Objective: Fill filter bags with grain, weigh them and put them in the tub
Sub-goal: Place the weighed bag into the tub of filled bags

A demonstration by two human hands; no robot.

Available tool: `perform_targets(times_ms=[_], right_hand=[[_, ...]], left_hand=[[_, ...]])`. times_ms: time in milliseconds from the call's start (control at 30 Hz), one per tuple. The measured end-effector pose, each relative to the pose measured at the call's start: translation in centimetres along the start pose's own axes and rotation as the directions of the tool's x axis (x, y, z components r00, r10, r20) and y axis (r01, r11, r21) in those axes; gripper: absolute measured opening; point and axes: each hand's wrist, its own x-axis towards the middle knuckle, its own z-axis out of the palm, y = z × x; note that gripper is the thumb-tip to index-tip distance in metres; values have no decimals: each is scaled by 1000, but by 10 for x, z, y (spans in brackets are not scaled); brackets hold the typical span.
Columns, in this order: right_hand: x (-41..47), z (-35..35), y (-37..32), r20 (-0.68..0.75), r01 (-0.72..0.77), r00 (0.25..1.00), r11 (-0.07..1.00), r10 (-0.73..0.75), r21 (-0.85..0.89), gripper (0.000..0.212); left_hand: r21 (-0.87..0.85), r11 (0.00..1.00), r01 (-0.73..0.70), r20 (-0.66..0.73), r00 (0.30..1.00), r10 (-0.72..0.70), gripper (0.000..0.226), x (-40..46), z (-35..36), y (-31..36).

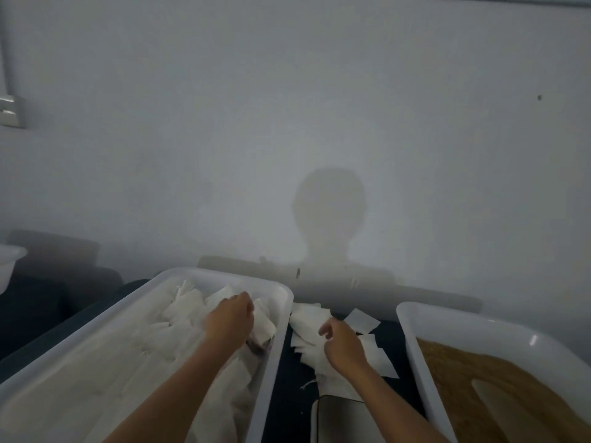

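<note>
Loose empty filter bags (311, 327) lie heaped on the dark table between two white tubs; the right hand (340, 345) rests on them, fingers curled (grip unclear). The left hand (232, 318), fingers bent down, reaches among bags in the left tub (275, 356). Grain (479, 378) fills the right tub (412, 343).

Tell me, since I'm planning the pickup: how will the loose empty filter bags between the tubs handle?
The empty filter bags look thin and flat, so probably floppy and very light. They overlap in a loose pile, so a grip may lift several. Pushed, they would likely slide, not roll.
</note>
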Motion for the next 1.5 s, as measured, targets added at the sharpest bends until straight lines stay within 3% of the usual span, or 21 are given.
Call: perform_targets(times_ms=[67, 133, 267, 400, 567, 633, 767, 867, 1133, 1333, 1433, 1500], right_hand=[[-5, 6, 16, 113, -52, 991, 981, 74, -185, 29], [-9, 16, 23, 165, -84, 976, 947, 141, -310, 52], [-9, 29, 21, 120, -90, 980, 894, 157, -438, 75], [-7, 34, 17, 94, -63, 988, 868, 125, -492, 59], [-12, 25, 18, 28, -3, 999, 890, 18, -455, 12], [-13, 17, 21, -8, 1, 1000, 882, -6, -472, 30], [-13, -17, 16, -209, -50, 977, 926, -32, -374, 29], [-14, -58, 15, -322, -40, 947, 983, -20, -178, 28], [-51, -162, 42, -294, 96, 956, 950, -4, 298, 23], [-102, -189, 80, -297, 122, 955, 916, -3, 382, 23], [-125, -194, 103, -271, 149, 962, 913, -44, 380, 20], [-134, -196, 116, -238, 119, 971, 924, -31, 363, 19]], left_hand=[[-21, 1000, -6, 28, 1000, 7, 17, -2, 3, -1], [-23, 1000, -4, 43, 999, 5, 16, -3, 6, -5], [-34, 999, 35, 54, 998, -33, 16, -6, 4, -13], [-38, 998, 59, 88, 995, -56, 16, -7, 1, -16], [-53, 997, 59, 103, 993, -54, 15, -8, 0, -13], [-82, 995, 49, 100, 994, -40, 14, -8, -2, -9], [-140, 990, -30, 78, 996, 42, 12, -6, -11, 9], [-213, 973, -95, 61, 992, 110, 7, -11, -18, 35], [-523, 835, -172, 143, 948, 285, 23, -42, -19, 144], [-757, 646, -100, 223, 889, 399, 17, -80, -1, 237], [-860, 507, 53, 310, 844, 438, 16, -100, 13, 275], [-867, 476, 147, 378, 816, 437, 19, -111, 25, 293]])
